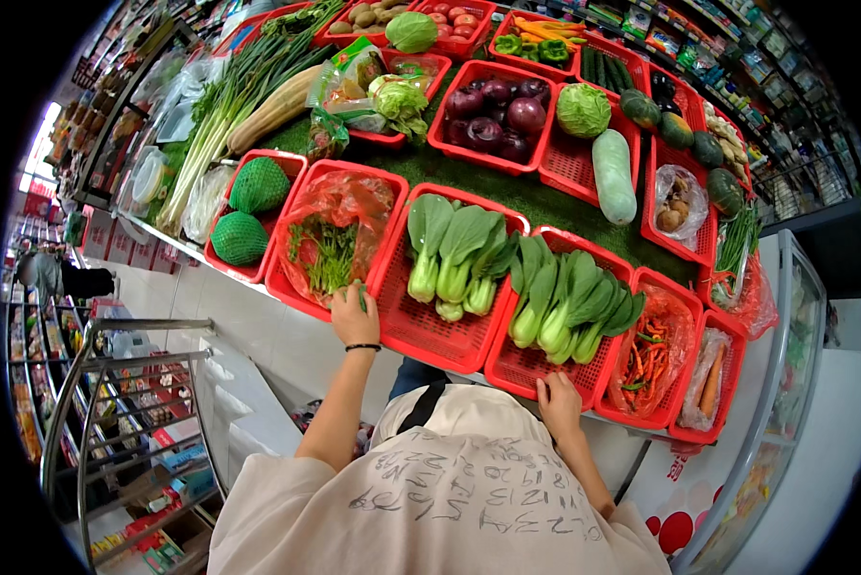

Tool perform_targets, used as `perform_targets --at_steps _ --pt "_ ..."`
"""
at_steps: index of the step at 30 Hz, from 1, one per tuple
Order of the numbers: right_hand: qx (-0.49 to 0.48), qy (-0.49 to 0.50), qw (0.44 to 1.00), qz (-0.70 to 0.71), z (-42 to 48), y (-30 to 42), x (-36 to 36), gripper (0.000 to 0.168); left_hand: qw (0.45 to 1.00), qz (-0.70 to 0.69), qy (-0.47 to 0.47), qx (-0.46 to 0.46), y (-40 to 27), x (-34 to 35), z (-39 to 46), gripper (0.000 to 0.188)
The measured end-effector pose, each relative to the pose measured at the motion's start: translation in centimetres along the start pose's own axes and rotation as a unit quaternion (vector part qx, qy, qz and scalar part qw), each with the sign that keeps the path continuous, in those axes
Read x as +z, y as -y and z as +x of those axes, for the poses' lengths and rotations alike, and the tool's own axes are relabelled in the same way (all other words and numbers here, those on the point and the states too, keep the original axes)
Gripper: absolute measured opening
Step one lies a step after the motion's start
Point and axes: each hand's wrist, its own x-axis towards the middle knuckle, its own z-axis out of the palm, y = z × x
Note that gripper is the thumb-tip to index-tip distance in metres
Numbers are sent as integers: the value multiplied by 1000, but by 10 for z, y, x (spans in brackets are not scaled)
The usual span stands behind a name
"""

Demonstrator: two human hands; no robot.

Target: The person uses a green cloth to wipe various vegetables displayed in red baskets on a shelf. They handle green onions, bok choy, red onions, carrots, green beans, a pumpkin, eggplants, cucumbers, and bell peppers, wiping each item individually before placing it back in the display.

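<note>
My left hand (355, 315) is at the front edge of a red plastic basket (396, 190). A bit of green shows between its thumb and fingers, close to the leafy herbs (333, 262) in a torn red plastic bag (344, 188). To the right, several heads of bok choy (461, 248) lie in a second red basket (430, 334). My right hand (560, 404) rests on the front rim of a third red basket (517, 379), its fingertips over the edge. More bok choy (571, 302) lies there, just beyond the fingers; whether they grip the rim is unclear.
Green-netted round vegetables (247, 215) sit at left, bagged red chillies (642, 359) and carrots (711, 381) at right. Red onions (502, 115) and a wax gourd (614, 176) are farther back. A metal rack (136, 388) stands lower left; a glass-fronted cabinet (768, 395) borders the right.
</note>
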Motion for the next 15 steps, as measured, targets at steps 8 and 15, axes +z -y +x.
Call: perform_targets --at_steps 8,15 --pt "100 29 989 -109 20 27 22 22 969 -94 221 56 27 -29 46 18" --pt "186 -82 969 -140 82 107 12 24 924 -220 233 207 -2 -48 96 21"
